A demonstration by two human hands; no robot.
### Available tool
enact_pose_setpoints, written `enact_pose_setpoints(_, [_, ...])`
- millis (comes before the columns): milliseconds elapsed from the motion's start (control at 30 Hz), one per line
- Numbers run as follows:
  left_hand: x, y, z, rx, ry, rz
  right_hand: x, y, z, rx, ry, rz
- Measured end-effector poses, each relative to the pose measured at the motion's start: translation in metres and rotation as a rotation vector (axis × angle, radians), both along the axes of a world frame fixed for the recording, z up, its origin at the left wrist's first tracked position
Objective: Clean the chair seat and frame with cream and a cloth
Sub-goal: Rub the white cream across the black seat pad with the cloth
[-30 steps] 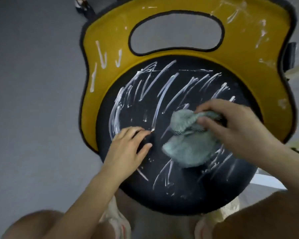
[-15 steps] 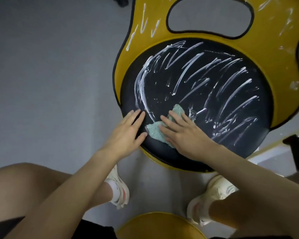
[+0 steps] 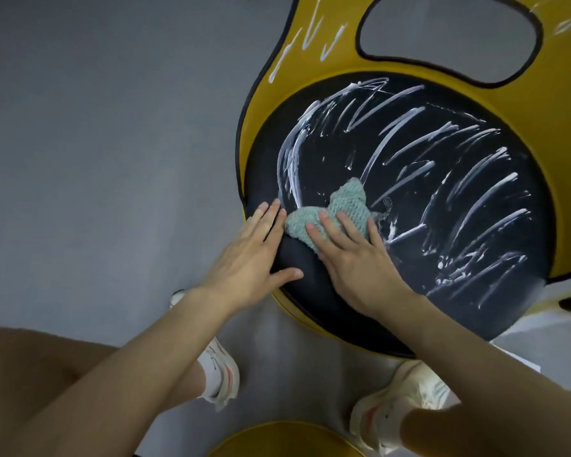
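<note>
the right hand (image 3: 353, 258) lies palm-down with straight fingers pressing a crumpled pale-green knitted cloth (image 3: 340, 209) onto the near-left part of the round black chair seat (image 3: 442, 199), which is streaked with white cream (image 3: 406, 127). the left hand (image 3: 251, 255) lies flat and empty just beside it on the seat's left edge, fingers extended, thumb spread toward the right hand. the yellow chair frame (image 3: 337, 54) also carries cream streaks.

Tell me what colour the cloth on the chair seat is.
The cloth is pale teal green, seen best in the head view, pressed under the right hand.
</note>
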State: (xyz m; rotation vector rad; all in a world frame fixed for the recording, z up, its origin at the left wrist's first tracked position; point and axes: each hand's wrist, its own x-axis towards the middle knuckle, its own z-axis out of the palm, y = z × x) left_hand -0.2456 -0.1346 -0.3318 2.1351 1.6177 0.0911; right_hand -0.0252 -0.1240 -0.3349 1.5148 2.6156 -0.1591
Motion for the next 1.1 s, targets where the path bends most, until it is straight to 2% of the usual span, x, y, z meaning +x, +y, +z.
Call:
enact_pose_setpoints(100, [-0.004, 0.002, -0.002, -0.011, -0.011, 0.026, -0.002, -0.005, -0.003, 0.034, -0.002, -0.017])
enact_pose_setpoints(267, [-0.004, 0.003, -0.001, -0.016, -0.013, 0.061, 0.020, -0.057, 0.009, -0.018, -0.024, 0.049])
enact_pose_setpoints(400, [-0.008, 0.002, 0.000, -0.022, -0.040, 0.105, -0.008, -0.011, 0.003, 0.002, -0.022, 0.047])
enact_pose_setpoints(500, [-0.010, 0.004, 0.001, -0.029, -0.040, 0.109, -0.029, 0.015, 0.001, -0.010, 0.007, -0.052])
enact_pose_setpoints(700, [-0.013, 0.009, 0.006, -0.057, 0.013, 0.073, -0.013, -0.057, 0.011, -0.039, 0.019, -0.060])
enact_pose_setpoints(833, [-0.017, 0.009, 0.004, -0.054, -0.010, 0.071, -0.037, -0.005, 0.010, -0.049, -0.022, -0.054])
enact_pose_setpoints(933, [-0.021, 0.010, 0.007, -0.067, -0.015, 0.090, -0.053, 0.031, 0.011, -0.130, -0.059, -0.090])
enact_pose_setpoints(1100, [-0.020, 0.013, 0.011, -0.076, -0.021, 0.107, -0.033, -0.034, 0.013, -0.088, 0.001, -0.074])
